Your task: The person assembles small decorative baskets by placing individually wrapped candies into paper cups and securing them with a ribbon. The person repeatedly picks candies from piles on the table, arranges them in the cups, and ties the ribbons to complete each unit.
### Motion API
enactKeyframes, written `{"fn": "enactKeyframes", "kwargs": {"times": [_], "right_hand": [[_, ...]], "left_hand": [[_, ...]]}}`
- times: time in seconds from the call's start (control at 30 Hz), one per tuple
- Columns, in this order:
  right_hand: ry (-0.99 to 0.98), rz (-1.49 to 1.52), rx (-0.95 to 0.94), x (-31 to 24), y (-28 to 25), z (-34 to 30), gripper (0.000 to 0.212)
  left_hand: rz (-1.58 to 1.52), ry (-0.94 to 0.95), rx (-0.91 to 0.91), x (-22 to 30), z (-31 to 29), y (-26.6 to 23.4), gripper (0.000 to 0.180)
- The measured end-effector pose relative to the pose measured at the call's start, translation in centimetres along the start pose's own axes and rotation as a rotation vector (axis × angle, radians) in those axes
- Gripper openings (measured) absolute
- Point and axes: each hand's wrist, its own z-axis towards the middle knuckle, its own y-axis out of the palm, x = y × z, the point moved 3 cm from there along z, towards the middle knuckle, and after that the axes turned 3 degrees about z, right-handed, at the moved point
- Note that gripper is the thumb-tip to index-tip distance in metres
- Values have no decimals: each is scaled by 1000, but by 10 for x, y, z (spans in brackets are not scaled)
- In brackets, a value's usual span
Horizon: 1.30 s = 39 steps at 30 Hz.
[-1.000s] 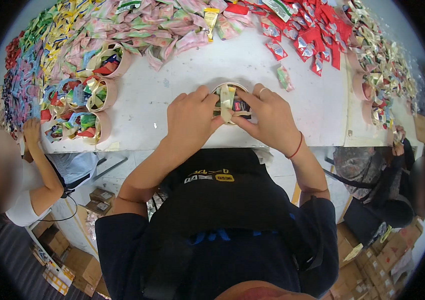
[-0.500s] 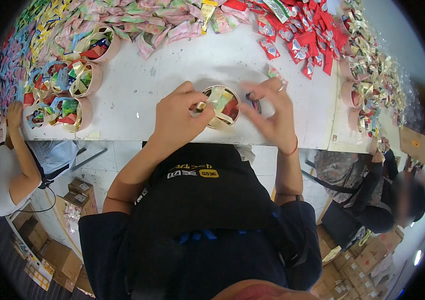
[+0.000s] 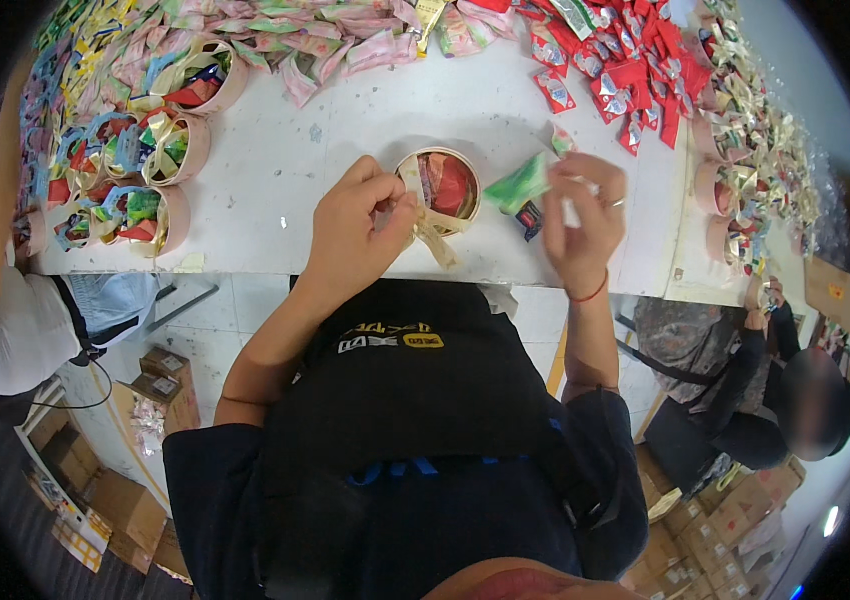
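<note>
A small round pink tub (image 3: 475, 170) stands on the white table in front of me, with red and dark wrapped packets (image 3: 448, 187) inside. My left hand (image 3: 360, 225) is closed at its left rim, its fingers pinched on a cream ribbon (image 3: 435, 245) that hangs over the near side. To the right of the tub, my right hand (image 3: 588, 215), somewhat blurred, holds a green and white packet (image 3: 520, 185) by one end at its fingertips. Partly under that packet, a small dark blue packet (image 3: 529, 220) lies on the table.
Filled pink tubs (image 3: 175, 215) with ribbons stand at left, more (image 3: 717, 235) at right. Pink packets (image 3: 375, 55) and red packets (image 3: 635, 85) are heaped along the far side. One person (image 3: 20, 325) works at left, another (image 3: 760, 385) at right. The table's near edge (image 3: 485, 283) runs before me.
My right hand has moved right from the tub with the green packet, which lay in the tub before. The ribbon has shifted to the tub's left side. The left person's arm reaches farther up.
</note>
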Motion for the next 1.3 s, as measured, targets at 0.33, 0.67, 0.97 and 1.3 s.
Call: {"fn": "enactKeyframes", "kwargs": {"times": [0.33,0.67,0.97,1.3], "right_hand": [[-28,-77,-559,-31,47,27,20],[53,31,-434,-28,69,20,13],[636,919,69,-16,75,-1,14],[688,912,238,-23,56,10,24]], "left_hand": [[-132,20,9,-10,4,6,11],[-38,160,198,-13,2,16,11],[-420,-63,48,-30,4,15,9],[-181,138,48,-18,-8,-3,30]]}}
